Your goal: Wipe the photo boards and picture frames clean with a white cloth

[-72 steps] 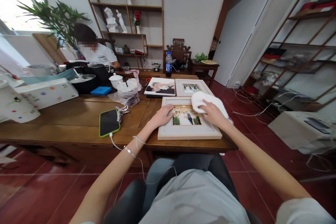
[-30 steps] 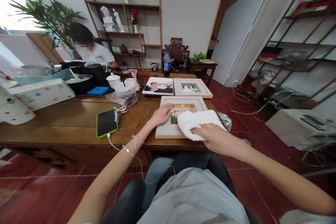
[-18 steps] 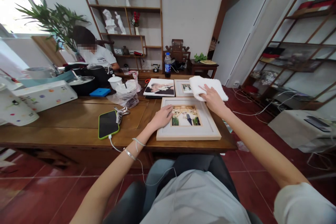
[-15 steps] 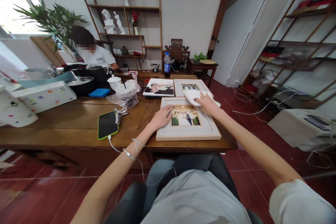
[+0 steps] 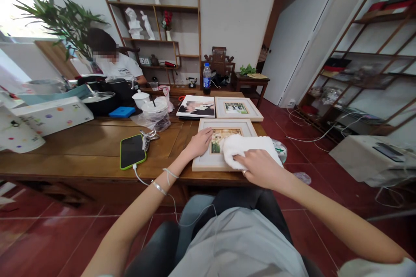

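A light wooden picture frame (image 5: 208, 166) with a white mat and a small photo lies flat at the table's near edge. My left hand (image 5: 200, 143) rests on its left side, fingers stretched out over the mat and the photo's edge. Gripped in my right hand (image 5: 256, 166) is a folded white cloth (image 5: 253, 143), pressed on the frame's right half, where it hides part of the photo. A second picture frame (image 5: 255, 115) lies just behind, and to its left is a photo print (image 5: 196, 107) on a small stack.
Left of the frame lies a phone (image 5: 132, 151) on a charging cable. Bagged cups (image 5: 156, 110), a blue box (image 5: 122, 111) and pots (image 5: 99, 100) stand farther left. A bottle (image 5: 207, 78) stands at the back. Another person (image 5: 120, 67) sits across the table.
My right hand has brought the cloth from the frame's far right edge toward me, uncovering the second frame behind. My left hand has stayed on the frame's left side.
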Demonstrator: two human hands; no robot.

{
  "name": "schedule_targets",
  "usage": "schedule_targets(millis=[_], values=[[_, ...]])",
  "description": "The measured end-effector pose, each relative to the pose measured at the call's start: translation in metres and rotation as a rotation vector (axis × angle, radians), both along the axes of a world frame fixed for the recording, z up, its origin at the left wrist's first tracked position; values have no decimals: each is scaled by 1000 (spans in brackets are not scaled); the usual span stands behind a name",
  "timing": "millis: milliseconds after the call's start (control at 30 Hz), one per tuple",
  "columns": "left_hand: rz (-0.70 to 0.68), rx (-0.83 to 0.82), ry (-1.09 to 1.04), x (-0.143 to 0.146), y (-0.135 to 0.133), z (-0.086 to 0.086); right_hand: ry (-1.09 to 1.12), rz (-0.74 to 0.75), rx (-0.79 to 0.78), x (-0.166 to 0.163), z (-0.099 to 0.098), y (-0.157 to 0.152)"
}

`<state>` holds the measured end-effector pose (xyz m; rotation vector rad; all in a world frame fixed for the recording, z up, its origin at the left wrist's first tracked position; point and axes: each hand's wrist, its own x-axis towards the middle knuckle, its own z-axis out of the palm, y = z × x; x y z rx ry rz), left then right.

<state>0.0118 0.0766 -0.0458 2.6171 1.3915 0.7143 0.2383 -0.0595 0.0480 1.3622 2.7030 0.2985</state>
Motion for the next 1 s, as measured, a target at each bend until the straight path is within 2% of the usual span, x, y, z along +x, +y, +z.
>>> schedule_targets(millis=[100,200,333,467,600,767,867,933,1000], values=[[6,5,-10,0,1,-2,74,-26,16,6,-13,25],[-1,11,-10,-1,2,-3,135,-20,43,14,-24,68],[-8,6,-25,-1,1,-2,181,-41,107,16,-25,121],[-3,-20,-64,-1,0,0,165,-10,95,10,-23,140],[-6,-31,-86,0,-1,1,105,20,25,6,-21,113],[3,-32,-93,1,-3,3,61,28,-143,6,-4,40],[-1,-32,-76,1,-5,6,89,22,-189,2,5,3],[-5,-32,-64,1,-5,6,121,37,-190,-3,4,-8],[-8,-27,-52,1,-4,5,156,65,-171,-6,-3,-6]])
